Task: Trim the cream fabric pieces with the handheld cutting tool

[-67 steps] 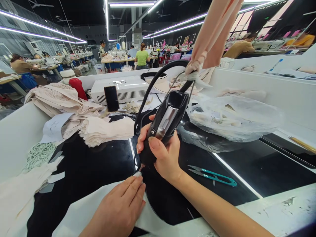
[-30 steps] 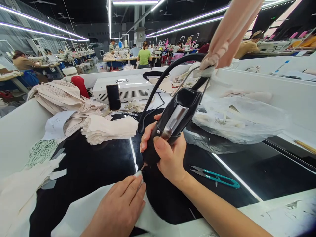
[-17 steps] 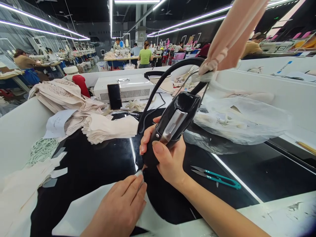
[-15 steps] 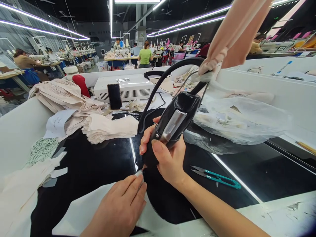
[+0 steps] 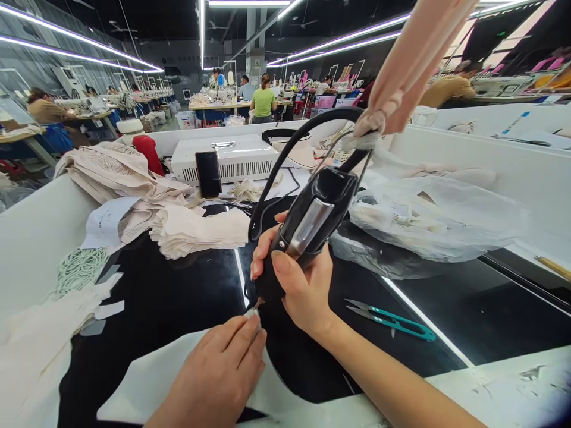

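Note:
My right hand (image 5: pixel 303 291) is wrapped round a black handheld power tool (image 5: pixel 307 223) with a silver lever on its side. The tool leans down to the left, and its small copper-coloured tip (image 5: pixel 259 303) meets a small grey piece (image 5: pixel 252 312) at my left fingertips. My left hand (image 5: pixel 223 368) has its fingers pressed together on that grey piece and the pale fabric panel (image 5: pixel 147 371) beneath. The hand hides most of the grey piece. Twisted pink cloth (image 5: pixel 383 113) ties up the tool's top, where a black cable (image 5: pixel 285 151) loops out.
Teal thread snips (image 5: pixel 401 324) lie right of my forearm. A stack of cream fabric pieces (image 5: pixel 200 229), a phone (image 5: pixel 208 174) and a white box (image 5: pixel 243 156) stand at the back. A plastic bag of scraps (image 5: pixel 437 220) lies right; green elastic loops (image 5: pixel 80 267) lie left.
The tool has shifted slightly left with my right hand, and the pink cloth above has swung left. My left hand keeps nearly the same place on the fabric.

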The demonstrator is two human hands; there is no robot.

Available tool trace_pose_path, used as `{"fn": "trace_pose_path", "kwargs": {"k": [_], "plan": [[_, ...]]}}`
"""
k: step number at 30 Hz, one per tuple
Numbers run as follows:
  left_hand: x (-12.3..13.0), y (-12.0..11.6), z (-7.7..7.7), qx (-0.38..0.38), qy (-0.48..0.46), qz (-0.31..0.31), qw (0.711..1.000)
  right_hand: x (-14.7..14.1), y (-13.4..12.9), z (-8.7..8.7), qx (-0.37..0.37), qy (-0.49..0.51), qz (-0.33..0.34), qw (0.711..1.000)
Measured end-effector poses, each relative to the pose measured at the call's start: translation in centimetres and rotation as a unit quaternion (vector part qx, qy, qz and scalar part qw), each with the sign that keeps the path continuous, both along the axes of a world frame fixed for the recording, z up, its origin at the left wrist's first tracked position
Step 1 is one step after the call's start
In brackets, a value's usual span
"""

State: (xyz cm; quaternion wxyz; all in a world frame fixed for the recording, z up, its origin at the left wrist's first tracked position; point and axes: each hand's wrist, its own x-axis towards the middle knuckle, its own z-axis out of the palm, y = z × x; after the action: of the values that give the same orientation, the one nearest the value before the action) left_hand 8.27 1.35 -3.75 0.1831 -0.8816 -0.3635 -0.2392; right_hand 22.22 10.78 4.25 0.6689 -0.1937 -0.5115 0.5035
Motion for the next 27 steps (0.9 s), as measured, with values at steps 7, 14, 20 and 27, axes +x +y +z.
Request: {"fn": "trace_pose_path", "kwargs": {"k": [7,14,20,27], "plan": [[-0.15,-0.44,0.27,0.004,0.004,0.005,1.000,0.14,-0.24,0.07,0.001,-0.001,0.006,1.000],[-0.15,-0.40,-0.14,0.014,0.003,0.007,1.000,0.12,-0.10,-0.19,0.007,-0.004,0.005,1.000],[-0.08,-0.47,-0.41,-0.012,0.008,0.009,1.000,0.12,-0.09,-0.06,0.002,-0.005,0.011,1.000],[0.10,-0.47,-0.67,-0.012,0.001,0.014,1.000,-0.24,-0.45,0.31,-0.005,0.000,0.019,1.000]]}}
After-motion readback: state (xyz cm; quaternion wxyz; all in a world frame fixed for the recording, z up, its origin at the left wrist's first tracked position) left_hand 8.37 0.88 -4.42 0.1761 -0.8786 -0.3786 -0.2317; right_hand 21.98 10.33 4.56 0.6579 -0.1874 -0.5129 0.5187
